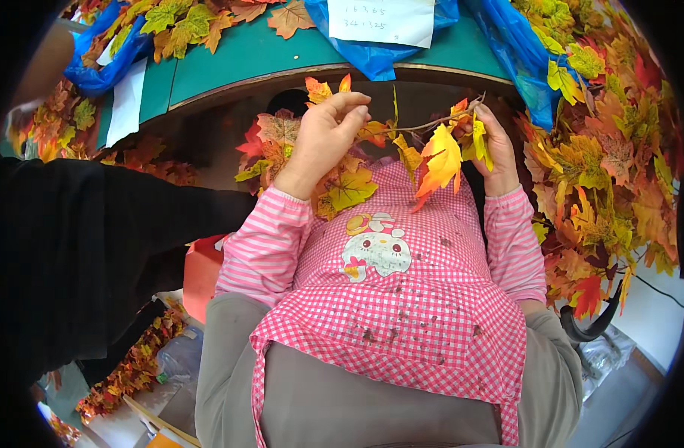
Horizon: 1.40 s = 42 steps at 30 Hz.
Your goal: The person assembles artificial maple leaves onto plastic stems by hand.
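Note:
An artificial maple-leaf garland (440,158) with a thin brown stem stretches between my hands above my lap. My right hand (497,145) pinches the stem's right end beside a yellow leaf (479,142). On the other side, my left hand (328,138) is closed with thumb and forefinger together where the stem runs behind it. Orange and yellow leaves (319,91) stick out past its knuckles. More red, pink and yellow leaves (349,188) hang below my left wrist. What lies inside its curled fingers is partly hidden.
Ahead is the curved edge of a green table (237,71), holding blue plastic bags (372,63), a paper sheet (379,22) and loose leaves. Piled leaf garlands (603,164) rise close on my right. A person in a black sleeve (185,209) is close on my left, near a red box (204,276).

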Motion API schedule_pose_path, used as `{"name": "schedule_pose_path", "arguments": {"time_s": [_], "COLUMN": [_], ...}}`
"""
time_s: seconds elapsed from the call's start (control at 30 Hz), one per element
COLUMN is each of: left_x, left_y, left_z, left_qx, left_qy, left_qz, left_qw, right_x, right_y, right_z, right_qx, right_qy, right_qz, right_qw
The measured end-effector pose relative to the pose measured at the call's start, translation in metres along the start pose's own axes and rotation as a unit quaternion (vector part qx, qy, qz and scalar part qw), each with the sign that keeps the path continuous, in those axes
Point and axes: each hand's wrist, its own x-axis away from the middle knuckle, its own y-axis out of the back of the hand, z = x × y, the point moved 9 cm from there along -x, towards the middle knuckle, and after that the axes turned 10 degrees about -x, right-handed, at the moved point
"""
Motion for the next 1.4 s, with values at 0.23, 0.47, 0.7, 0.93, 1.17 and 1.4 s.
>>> {"name": "schedule_pose_path", "arguments": {"time_s": [0.23,0.47,0.7,0.93,1.17,1.4], "left_x": [0.008,0.000,0.004,0.005,-0.002,-0.005], "left_y": [-0.025,-0.034,-0.037,-0.040,-0.032,-0.039], "left_z": [-0.007,0.001,0.000,0.005,-0.011,-0.035], "left_qx": [-0.179,-0.187,-0.132,-0.070,-0.178,-0.239], "left_qy": [-0.066,-0.039,-0.024,0.040,-0.009,-0.038], "left_qz": [0.068,0.090,0.108,0.128,0.068,0.034], "left_qw": [0.979,0.977,0.985,0.988,0.982,0.970], "right_x": [0.001,-0.007,0.001,0.004,0.003,-0.002], "right_y": [-0.001,0.018,0.024,0.029,0.014,0.009], "right_z": [-0.010,-0.015,-0.022,-0.021,-0.019,-0.018], "right_qx": [-0.066,-0.119,-0.148,-0.122,-0.141,-0.125], "right_qy": [-0.028,-0.033,-0.030,-0.033,-0.029,-0.052], "right_qz": [0.001,-0.070,-0.182,-0.157,-0.167,-0.087], "right_qw": [0.997,0.990,0.972,0.979,0.975,0.987]}}
